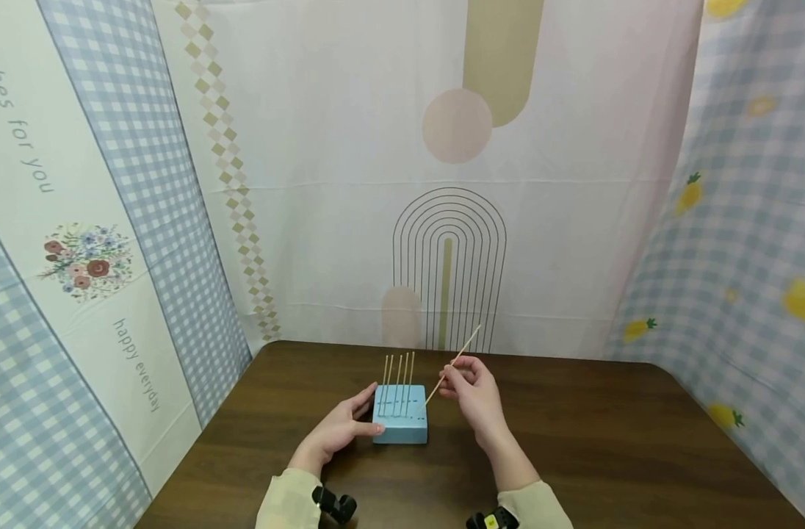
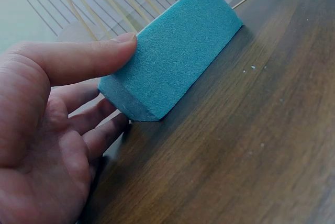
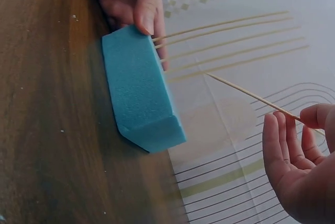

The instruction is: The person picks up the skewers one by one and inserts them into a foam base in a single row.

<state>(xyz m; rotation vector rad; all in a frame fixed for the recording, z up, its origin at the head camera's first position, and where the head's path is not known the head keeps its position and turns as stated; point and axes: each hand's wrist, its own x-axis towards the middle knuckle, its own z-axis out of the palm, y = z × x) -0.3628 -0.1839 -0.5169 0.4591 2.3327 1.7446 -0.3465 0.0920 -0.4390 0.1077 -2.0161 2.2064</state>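
Note:
A light-blue foam block (image 1: 400, 435) sits on the table, with several thin wooden skewers (image 1: 409, 384) standing upright in its left part. Small dark holes dot the top. My left hand (image 1: 339, 428) grips the block's left side; in the left wrist view the thumb (image 2: 94, 59) lies on the upper edge and the other fingers reach round the end. On the right, my right hand (image 1: 474, 393) pinches another skewer (image 3: 246, 93) between thumb and fingers. That skewer slants down to the left, and the right wrist view shows its pointed tip apart from the block.
The dark brown wooden table (image 1: 594, 433) extends to both sides, with tiny white crumbs (image 2: 253, 67) near the block. A patterned cloth (image 1: 330, 147) hangs behind its far edge. Checked cloths hang at left and right.

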